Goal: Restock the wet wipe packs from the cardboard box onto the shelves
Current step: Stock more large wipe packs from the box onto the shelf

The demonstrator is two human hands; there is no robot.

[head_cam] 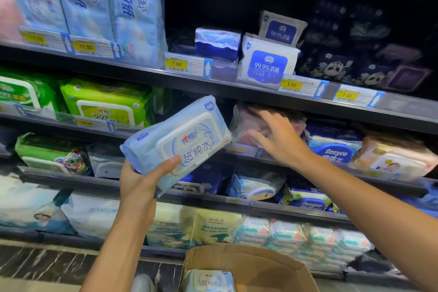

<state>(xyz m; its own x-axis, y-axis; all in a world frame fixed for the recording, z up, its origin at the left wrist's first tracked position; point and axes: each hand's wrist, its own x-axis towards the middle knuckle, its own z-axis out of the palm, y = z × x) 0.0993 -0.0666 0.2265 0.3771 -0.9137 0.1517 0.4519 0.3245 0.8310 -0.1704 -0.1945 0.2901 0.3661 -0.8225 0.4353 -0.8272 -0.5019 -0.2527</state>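
Note:
My left hand (142, 179) grips a light blue wet wipe pack (180, 142) with a white flip lid, held tilted in front of the shelves. My right hand (277, 137) reaches with fingers spread onto a pinkish pack (246, 125) on the second shelf, touching it without closing around it. At the bottom stands the open cardboard box (251, 263), and another light blue pack (208, 281) lies inside it.
Green packs (104, 104) fill the second shelf to the left. Blue Deeyeo packs (331, 147) and a peach pack (393, 156) sit right of my right hand. White 99.9% packs (267, 64) stand on the shelf above. Lower shelves hold several more packs.

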